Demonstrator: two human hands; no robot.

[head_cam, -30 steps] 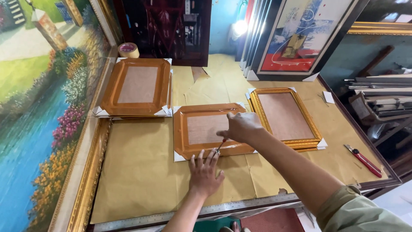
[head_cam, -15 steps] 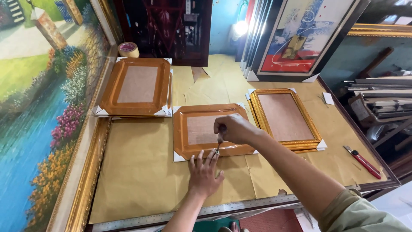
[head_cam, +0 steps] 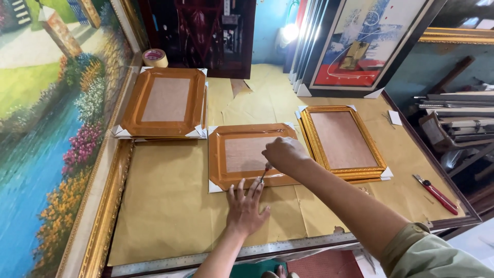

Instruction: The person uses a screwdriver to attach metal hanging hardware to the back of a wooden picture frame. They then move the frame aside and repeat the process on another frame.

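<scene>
A brown picture frame (head_cam: 226, 154) lies face down in the middle of the paper-covered table (head_cam: 164, 206), with white corner guards. My right hand (head_cam: 284, 153) is closed on a thin tool (head_cam: 264, 172) whose tip meets the frame's near edge. My left hand (head_cam: 247, 205) lies flat, fingers spread, on the table right by that edge, just under the tool.
A second brown frame (head_cam: 165, 103) lies at the back left, a gold frame (head_cam: 342, 141) to the right. A red-handled cutter (head_cam: 435, 193) rests near the right edge. A tape roll (head_cam: 155, 57) sits far back. A large landscape painting (head_cam: 46, 134) leans on the left.
My right hand has drawn back from the frame's upper middle toward its near edge, bringing the tool down close to my left hand. The left hand has barely moved.
</scene>
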